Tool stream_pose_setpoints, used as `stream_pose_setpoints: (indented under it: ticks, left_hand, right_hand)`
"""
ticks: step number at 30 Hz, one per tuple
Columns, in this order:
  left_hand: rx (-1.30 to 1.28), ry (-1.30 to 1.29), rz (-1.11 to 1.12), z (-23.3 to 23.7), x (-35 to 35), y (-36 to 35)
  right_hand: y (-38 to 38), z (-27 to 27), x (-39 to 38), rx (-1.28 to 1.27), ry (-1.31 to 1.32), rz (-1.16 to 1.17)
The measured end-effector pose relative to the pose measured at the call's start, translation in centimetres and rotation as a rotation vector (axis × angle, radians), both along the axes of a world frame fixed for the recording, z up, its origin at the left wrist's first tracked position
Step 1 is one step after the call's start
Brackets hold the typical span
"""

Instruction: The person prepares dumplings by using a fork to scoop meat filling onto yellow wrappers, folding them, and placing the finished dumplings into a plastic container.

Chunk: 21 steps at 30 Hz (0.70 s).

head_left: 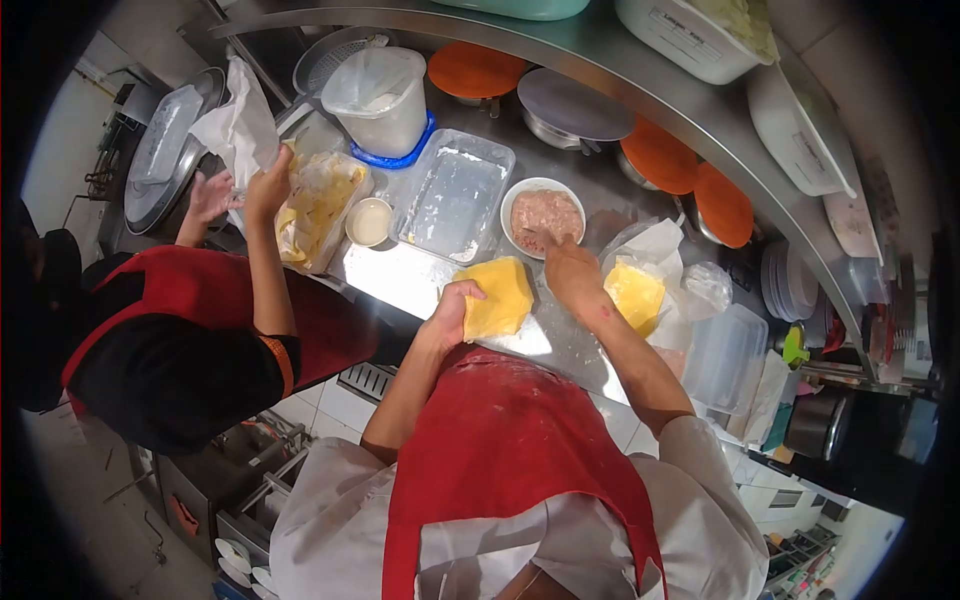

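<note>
My left hand (455, 312) grips the near-left edge of a square yellow dough wrapper (502, 296), thumb on top, above the steel counter's front edge. My right hand (574, 274) is closed at the near rim of a white bowl (507, 228). Its fingertips reach down to the pink minced meat (545, 210) in the bowl; a thin tool may be in them, but I cannot make it out. Right of my right forearm, a stack of yellow wrappers (634, 296) lies on white paper (650, 245). A floury clear plastic tray (455, 190) stands left of the bowl.
At left, a co-worker's hands (265, 190) handle white paper (240, 125) beside a tub of yellow wrappers (318, 210). A small cup (369, 222) stands near it. Lidded pots (477, 70) line the back under a steel shelf (400, 18). A clear container (728, 355) sits at right.
</note>
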<state>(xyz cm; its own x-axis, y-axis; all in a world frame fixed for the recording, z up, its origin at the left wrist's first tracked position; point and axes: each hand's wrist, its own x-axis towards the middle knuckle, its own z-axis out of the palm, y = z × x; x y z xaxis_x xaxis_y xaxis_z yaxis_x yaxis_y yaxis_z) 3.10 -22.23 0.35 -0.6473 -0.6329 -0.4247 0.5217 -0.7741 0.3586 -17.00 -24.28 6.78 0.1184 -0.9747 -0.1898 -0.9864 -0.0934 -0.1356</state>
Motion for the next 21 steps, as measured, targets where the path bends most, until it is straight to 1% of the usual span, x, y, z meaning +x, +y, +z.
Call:
stream_pose_setpoints:
  ticks: [1,3,6,7,9,12,15,17,18,21]
  left_hand:
    - [0.006,0.027,-0.015,-0.2,-0.3,-0.4]
    - [0.002,-0.007,-0.015,0.1,-0.6,-0.7]
    - [-0.002,0.008,-0.017,-0.4,-0.9,-1.0]
    - [-0.006,0.023,-0.02,-0.6,-1.0,-1.1]
    - [0.016,-0.027,0.006,-0.7,-1.3,-1.0]
    - [0.024,-0.036,0.026,-0.8,-1.3,-1.1]
    - [0.028,-0.036,0.039,-0.9,-1.4,-1.1]
    - [0.023,-0.035,0.028,-1.1,-1.3,-1.1]
    - [0.016,-0.024,0.023,-1.1,-1.3,-1.3]
    - [0.023,0.02,-0.013,-0.8,-1.2,-0.9]
  right_hand:
    - [-0.7,-0.5,-0.3,0.017,-0.033,0.034]
    - [-1.8,-1.4,-0.9,0.056,-0.102,0.1]
    - [-1.3,-0.9,-1.4,0.091,-0.156,0.057]
    - [-1.3,-1.6,-1.3,0.095,-0.145,0.044]
    - [-0.8,-3.1,-0.5,0.104,-0.129,0.011]
    - [0.8,-2.3,0.4,0.028,-0.104,-0.05]
    - [0.7,-1.3,0.5,0.087,-0.101,-0.109]
    - [0.6,-4.1,0.4,0.026,-0.087,-0.052]
    - [0.2,-4.6,0.5,-0.007,-0.078,-0.023]
    - [-0.3,-4.8,-1.2,0.05,-0.17,0.076]
